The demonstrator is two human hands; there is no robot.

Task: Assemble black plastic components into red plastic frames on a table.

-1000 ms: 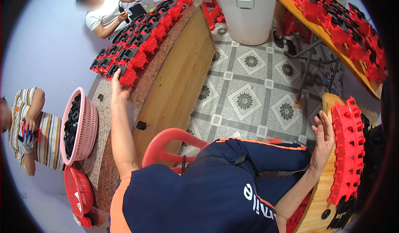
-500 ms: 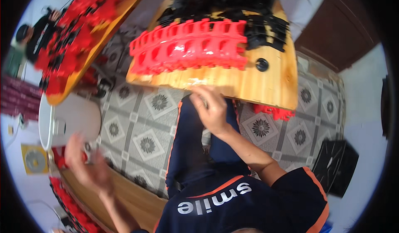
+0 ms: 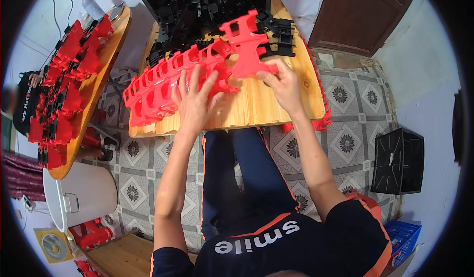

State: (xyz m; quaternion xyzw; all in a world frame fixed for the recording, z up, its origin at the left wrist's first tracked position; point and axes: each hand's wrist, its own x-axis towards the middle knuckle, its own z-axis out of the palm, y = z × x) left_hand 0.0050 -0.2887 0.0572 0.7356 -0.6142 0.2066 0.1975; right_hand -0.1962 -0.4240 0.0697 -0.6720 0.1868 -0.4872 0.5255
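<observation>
On the wooden table lies a row of red plastic frames, nested against one another and slanting across the left half. My left hand rests over its near side, fingers spread and touching the frames. At the row's right end, my right hand pinches the lower right corner of a single red plastic frame between thumb and fingers. That frame is tilted up above the others. Black plastic clips lie behind it on the tabletop.
A large black bin of black parts stands at the table's back. Red-and-black assemblies cover a side table at left, with a person beyond. A white bucket, a black crate and a blue basket stand around me.
My left hand has come up from the lower left onto the red row. My right hand has moved right and up and taken hold of a red frame. The whole view has shifted.
</observation>
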